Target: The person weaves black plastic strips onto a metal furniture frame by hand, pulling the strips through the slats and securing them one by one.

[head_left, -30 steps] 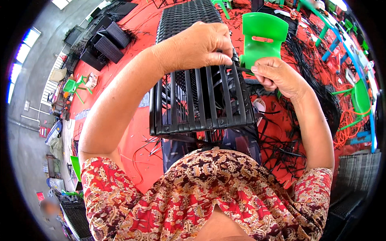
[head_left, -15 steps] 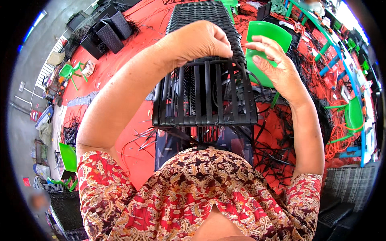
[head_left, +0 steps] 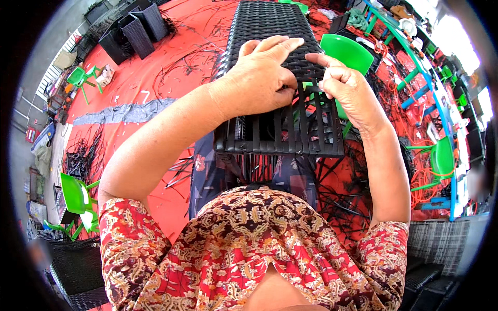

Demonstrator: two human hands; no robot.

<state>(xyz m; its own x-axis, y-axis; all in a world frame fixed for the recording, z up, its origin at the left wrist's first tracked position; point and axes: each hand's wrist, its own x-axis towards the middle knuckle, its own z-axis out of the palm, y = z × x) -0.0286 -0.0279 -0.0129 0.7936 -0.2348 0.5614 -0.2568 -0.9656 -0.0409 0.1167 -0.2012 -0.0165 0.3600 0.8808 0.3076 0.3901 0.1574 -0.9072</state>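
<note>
In front of me stands a black woven rattan seat frame [head_left: 282,23], its far part densely woven. Its near part shows bare lengthwise black strips [head_left: 280,137] with gaps. My left hand [head_left: 264,78] rests over the edge of the weave, two fingers stretched to the right and the others curled closed on something hidden beneath them. On the other side my right hand [head_left: 350,85] pinches a short run of black strip [head_left: 312,89] between thumb and bent fingers, its index finger pointing left. The strip crosses the gap between both hands.
A green chair [head_left: 347,52] stands just behind my right hand. Loose black strips [head_left: 347,207] litter the red floor covering [head_left: 181,31]. More green chairs [head_left: 75,194] stand left, and a blue-green rail [head_left: 430,88] runs along the right. Stacked black woven pieces [head_left: 137,36] stand far left.
The frame has shifted slightly right and tilted. My left hand has come down and stretched out two fingers; my right hand has closed from an open pose and moved left and down.
</note>
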